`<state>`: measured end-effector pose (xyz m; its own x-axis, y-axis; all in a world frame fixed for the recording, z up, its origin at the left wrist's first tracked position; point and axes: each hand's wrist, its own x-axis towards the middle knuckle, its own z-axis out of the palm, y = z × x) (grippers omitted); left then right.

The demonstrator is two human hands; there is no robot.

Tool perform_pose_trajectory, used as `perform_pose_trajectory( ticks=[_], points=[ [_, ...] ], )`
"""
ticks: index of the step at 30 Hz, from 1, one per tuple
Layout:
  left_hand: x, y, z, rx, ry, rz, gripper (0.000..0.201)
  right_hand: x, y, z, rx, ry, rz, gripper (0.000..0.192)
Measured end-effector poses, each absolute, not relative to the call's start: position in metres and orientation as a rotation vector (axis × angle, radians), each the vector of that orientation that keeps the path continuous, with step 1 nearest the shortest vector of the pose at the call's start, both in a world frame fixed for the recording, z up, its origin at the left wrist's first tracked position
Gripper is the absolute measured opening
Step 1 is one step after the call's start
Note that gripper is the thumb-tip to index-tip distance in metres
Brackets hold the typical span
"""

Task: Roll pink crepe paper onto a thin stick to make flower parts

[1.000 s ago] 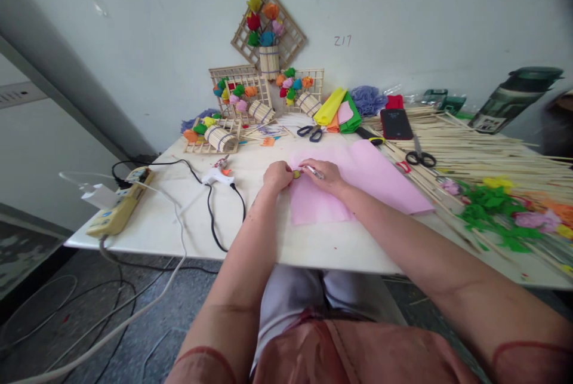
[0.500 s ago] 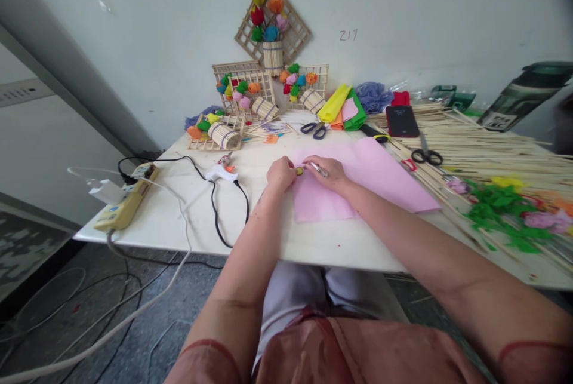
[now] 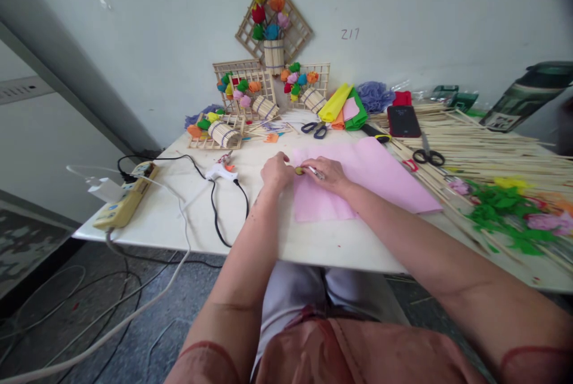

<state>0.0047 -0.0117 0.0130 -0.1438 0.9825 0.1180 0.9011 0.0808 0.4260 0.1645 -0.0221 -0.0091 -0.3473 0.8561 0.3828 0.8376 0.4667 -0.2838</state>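
My left hand (image 3: 276, 171) and my right hand (image 3: 326, 173) meet at the near-left corner of a pink paper sheet (image 3: 371, 176) on the white table (image 3: 188, 211). Between their fingertips sits a small yellow-green round object (image 3: 298, 171), pinched by my left hand's fingers. My right hand grips a thin silvery pen-like tool (image 3: 315, 172), its tip by that object. What the small object is I cannot make out.
A white glue gun (image 3: 220, 174) with a black cord lies left of my hands, a yellow power strip (image 3: 125, 203) at the table's left edge. Behind are scissors (image 3: 314, 128), folded coloured papers (image 3: 344, 110), a phone (image 3: 403, 120), stick frames with paper flowers (image 3: 244, 94); bamboo sticks (image 3: 483, 142), second scissors (image 3: 428, 156) and green scraps (image 3: 496, 212) at right.
Both hands stay together at the sheet's corner with only slight finger shifts. The view has drifted a little, so everything sits marginally higher and to the right.
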Motion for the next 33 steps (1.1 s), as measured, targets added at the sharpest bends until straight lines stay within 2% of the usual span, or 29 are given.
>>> perform_pose_trajectory(
  ticks=[4,8,14,23,33],
  points=[
    [0.000,-0.015,0.013,2.075,2.079,0.650,0.030,0.165,-0.021,-0.011,-1.379,-2.236,0.052,0.028],
    [0.000,-0.011,0.004,2.351,1.828,0.480,0.046,0.165,-0.020,-0.012,-1.390,-2.232,0.029,0.028],
    [-0.001,-0.009,-0.001,2.332,1.770,0.370,0.065,0.166,-0.020,-0.014,-1.344,-2.244,-0.014,0.028],
    [-0.001,-0.011,0.001,2.311,1.809,0.291,0.066,0.166,-0.022,-0.015,-1.313,-2.307,-0.092,0.028],
    [-0.002,-0.011,0.000,2.280,1.793,0.328,0.063,0.165,-0.022,-0.012,-1.353,-2.271,0.030,0.027]
  ],
)
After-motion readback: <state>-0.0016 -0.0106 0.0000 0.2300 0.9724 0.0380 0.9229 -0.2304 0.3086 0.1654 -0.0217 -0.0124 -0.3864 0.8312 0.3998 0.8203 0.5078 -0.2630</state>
